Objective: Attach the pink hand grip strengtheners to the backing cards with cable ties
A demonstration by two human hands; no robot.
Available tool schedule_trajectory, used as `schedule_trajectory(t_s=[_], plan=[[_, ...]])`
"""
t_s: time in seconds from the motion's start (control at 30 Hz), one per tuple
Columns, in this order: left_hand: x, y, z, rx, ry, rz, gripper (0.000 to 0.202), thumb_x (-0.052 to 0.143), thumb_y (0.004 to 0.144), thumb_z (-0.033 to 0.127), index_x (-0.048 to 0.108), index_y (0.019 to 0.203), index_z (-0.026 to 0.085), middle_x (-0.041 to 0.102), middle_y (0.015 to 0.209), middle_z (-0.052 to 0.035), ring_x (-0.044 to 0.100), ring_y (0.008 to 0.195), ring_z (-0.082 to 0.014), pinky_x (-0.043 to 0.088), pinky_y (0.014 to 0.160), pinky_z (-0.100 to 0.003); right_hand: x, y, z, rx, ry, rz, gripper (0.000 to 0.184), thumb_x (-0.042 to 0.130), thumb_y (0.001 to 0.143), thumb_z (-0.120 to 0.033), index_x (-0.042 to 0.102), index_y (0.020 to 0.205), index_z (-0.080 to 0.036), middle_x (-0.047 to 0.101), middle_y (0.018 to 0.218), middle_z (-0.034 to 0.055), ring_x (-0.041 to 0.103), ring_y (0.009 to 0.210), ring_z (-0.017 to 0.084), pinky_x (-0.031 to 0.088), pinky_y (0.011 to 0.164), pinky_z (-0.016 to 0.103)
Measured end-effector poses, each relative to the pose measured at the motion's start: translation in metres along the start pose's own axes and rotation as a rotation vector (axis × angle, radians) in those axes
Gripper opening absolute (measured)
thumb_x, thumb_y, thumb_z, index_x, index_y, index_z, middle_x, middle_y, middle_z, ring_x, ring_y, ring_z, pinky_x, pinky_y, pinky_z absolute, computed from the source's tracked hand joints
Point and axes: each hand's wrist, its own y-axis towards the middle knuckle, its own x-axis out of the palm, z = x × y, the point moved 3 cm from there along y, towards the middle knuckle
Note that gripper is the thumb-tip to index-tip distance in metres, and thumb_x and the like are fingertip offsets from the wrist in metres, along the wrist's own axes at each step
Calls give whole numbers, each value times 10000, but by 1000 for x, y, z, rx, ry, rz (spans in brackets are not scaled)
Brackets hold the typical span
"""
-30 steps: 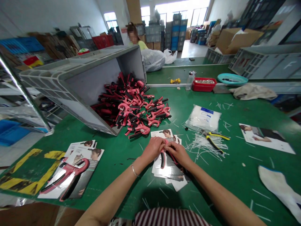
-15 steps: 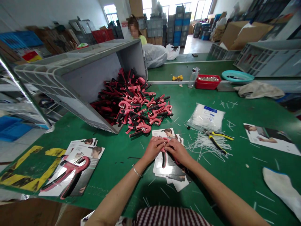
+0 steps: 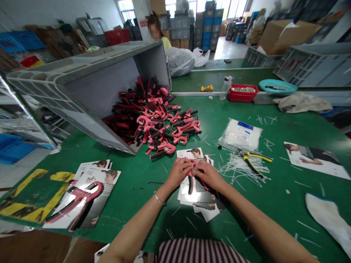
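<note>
A pink-and-black hand grip strengthener (image 3: 190,185) lies on a stack of printed cards (image 3: 189,198) in front of me. My left hand (image 3: 179,171) pinches its coiled end from the left, fingers pressed together. From the right, my right hand (image 3: 208,174) closes on the same end, its fingertips meeting the left ones. The handles point toward me. Whatever small piece may lie between my fingertips is hidden.
A tipped grey crate (image 3: 95,128) spills a pile of hand grips (image 3: 161,128) at the back left. Carded grips (image 3: 87,197) lie left. White zip ties (image 3: 233,166), yellow-handled pliers (image 3: 253,166) and a plastic bag of ties (image 3: 241,135) lie right. A person (image 3: 159,33) is behind the crate.
Both hands stay at the grip's coiled end with only slight finger movement; the right hand has shifted a little, showing more of the right handle. The view has moved slightly.
</note>
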Motion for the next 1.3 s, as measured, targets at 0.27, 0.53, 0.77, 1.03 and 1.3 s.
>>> schedule_trajectory(t_s=[0.27, 0.53, 0.77, 1.03, 1.3], plan=[[-12, -5, 10, 71, 85, -153, 238, 545, 939, 275, 733, 1085, 259, 694, 1070, -56, 533, 1058, -221, 373, 986, -393, 1, -4, 3, 42, 56, 83, 156, 607, 900, -283, 716, 818, -208, 579, 796, 7, 567, 802, 182, 415, 759, 310], [-24, 5, 32, -55, 41, -75, 210, 606, 898, 364, 685, 784, 206, 695, 847, -22, 584, 893, -196, 385, 901, -345, 5, -2, 13, 82, 63, 30, 89, 645, 855, -266, 679, 831, -187, 584, 791, 0, 544, 743, 164, 397, 695, 284], [-8, -15, 52, 31, 217, 45, 151, 521, 926, 231, 624, 826, 185, 659, 885, -49, 549, 937, -218, 390, 906, -392, 10, -5, 21, 150, 299, 103, 120, 616, 836, -239, 577, 938, -189, 577, 775, -14, 543, 684, 147, 433, 637, 266], [-4, -37, 52, 73, 192, 53, 154, 488, 954, 249, 593, 858, 188, 645, 891, -49, 551, 921, -208, 416, 890, -382, 12, -6, 18, 197, 282, 147, 140, 613, 787, -205, 571, 919, -187, 585, 760, -21, 561, 684, 153, 445, 647, 280], [6, -53, 69, 222, 467, -185, 139, 495, 947, 258, 606, 965, 175, 624, 1014, -97, 523, 1026, -249, 373, 986, -443, 8, -9, 4, 144, 98, 133, 52, 575, 853, -200, 569, 903, -188, 619, 817, 8, 579, 748, 170, 466, 726, 314]])
